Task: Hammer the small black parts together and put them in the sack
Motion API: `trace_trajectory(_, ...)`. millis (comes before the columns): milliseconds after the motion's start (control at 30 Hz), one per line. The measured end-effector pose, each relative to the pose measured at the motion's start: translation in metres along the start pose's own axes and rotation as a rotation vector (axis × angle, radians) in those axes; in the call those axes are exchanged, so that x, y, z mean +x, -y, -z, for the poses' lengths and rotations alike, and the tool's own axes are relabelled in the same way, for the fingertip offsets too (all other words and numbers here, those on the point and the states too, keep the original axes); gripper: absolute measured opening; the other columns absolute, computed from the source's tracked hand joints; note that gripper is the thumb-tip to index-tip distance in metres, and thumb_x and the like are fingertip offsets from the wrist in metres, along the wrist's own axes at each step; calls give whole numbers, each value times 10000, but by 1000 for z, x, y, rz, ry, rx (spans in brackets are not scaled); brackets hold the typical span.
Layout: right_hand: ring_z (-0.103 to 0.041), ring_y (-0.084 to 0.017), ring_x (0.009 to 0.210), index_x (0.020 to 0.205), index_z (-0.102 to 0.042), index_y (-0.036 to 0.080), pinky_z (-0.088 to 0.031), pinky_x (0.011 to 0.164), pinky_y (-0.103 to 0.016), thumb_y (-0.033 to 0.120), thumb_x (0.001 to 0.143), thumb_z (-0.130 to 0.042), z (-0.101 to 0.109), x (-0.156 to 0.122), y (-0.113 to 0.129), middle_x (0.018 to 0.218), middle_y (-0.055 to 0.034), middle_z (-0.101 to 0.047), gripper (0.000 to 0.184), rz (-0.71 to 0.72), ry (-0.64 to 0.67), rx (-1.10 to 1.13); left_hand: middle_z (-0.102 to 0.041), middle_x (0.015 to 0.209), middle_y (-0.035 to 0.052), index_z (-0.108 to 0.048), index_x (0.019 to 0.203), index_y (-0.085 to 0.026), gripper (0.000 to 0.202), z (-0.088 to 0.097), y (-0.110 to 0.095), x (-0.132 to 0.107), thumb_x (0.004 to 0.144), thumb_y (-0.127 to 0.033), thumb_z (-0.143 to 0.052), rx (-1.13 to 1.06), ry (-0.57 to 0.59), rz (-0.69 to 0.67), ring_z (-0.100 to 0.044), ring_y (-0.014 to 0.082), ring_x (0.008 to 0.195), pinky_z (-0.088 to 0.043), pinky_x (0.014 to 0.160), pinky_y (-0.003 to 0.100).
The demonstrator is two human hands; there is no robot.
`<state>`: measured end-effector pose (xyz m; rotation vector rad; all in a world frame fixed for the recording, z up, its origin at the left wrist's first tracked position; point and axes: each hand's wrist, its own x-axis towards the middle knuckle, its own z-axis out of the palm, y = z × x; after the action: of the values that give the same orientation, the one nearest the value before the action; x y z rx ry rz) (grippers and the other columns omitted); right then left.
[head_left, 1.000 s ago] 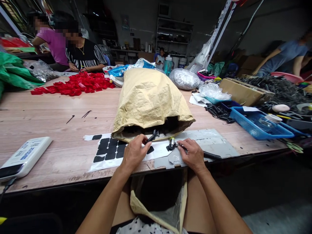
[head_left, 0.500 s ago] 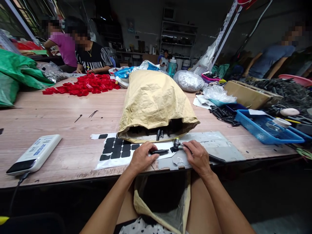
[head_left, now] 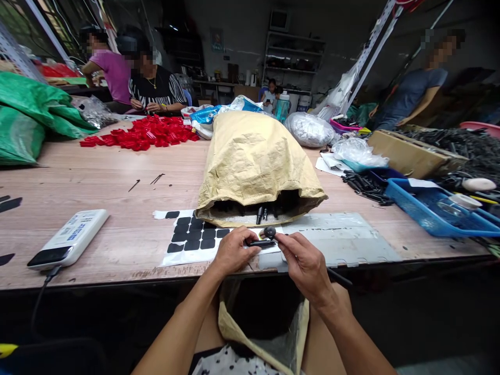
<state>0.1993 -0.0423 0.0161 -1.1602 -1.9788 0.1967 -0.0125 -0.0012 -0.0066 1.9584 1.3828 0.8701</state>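
My left hand [head_left: 233, 252] pinches a slim black pen-like part [head_left: 262, 243] just above the table's front edge. In my right hand [head_left: 307, 263] is a small hammer; its round black head [head_left: 269, 233] is raised beside the part, and its black grip [head_left: 339, 277] sticks out behind the hand. Whether the head touches the part I cannot tell. Beneath and left of my left hand lies a white sheet with black rounded-square patches [head_left: 192, 244]. A large tan paper sack [head_left: 261, 156] lies behind the hands, its mouth facing me, with black parts [head_left: 261, 213] inside.
A grey board [head_left: 344, 237] lies at right. An open bag [head_left: 238, 325] hangs at my lap. At left are a white power bank [head_left: 72, 237] and red pieces [head_left: 144, 133]; at right, a blue basket [head_left: 433, 221] and black parts [head_left: 367, 190]. Several people are farther back.
The hammer has turned so its round black face shows, and its head has come left, up to the part. My right hand moved left and rotated. The person at right shifted left.
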Motion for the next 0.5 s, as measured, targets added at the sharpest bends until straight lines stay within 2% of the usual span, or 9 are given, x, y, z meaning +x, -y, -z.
trace_trajectory(167,-636,-153,850,1259,-662,278,-508,777,-257,198,993,-466,-5,-1,1,900,-41,-652,339,14,96,-117,-620,837,-28,-702,861,-228,114,0,-1,0,751,-226,-732,22,-12,2,-553,152,798,-399,703,264)
trace_trajectory(233,-640,-150,860,1264,-659,286,-507,788,-255,205,995,-470,-4,0,-2,916,-37,-660,339,0,82,-115,-628,847,-27,-703,869,-228,124,0,-1,-1,749,-222,-731,16,-14,-2,-558,153,806,-405,715,266)
trace_trajectory(367,-650,-148,905,1290,-640,302,-511,820,-260,226,989,-503,1,-1,-6,996,-34,-677,339,-27,-46,-42,-639,861,-22,-703,879,-230,132,0,-1,-1,751,-235,-732,7,-6,4,-569,159,822,-417,729,272)
trace_trajectory(500,-650,-150,871,1262,-656,298,-511,790,-261,235,994,-488,1,-6,-10,945,-29,-674,323,-43,40,-71,-644,863,-20,-707,883,-233,140,0,-2,-1,746,-239,-735,4,-16,14,-574,162,826,-420,732,276)
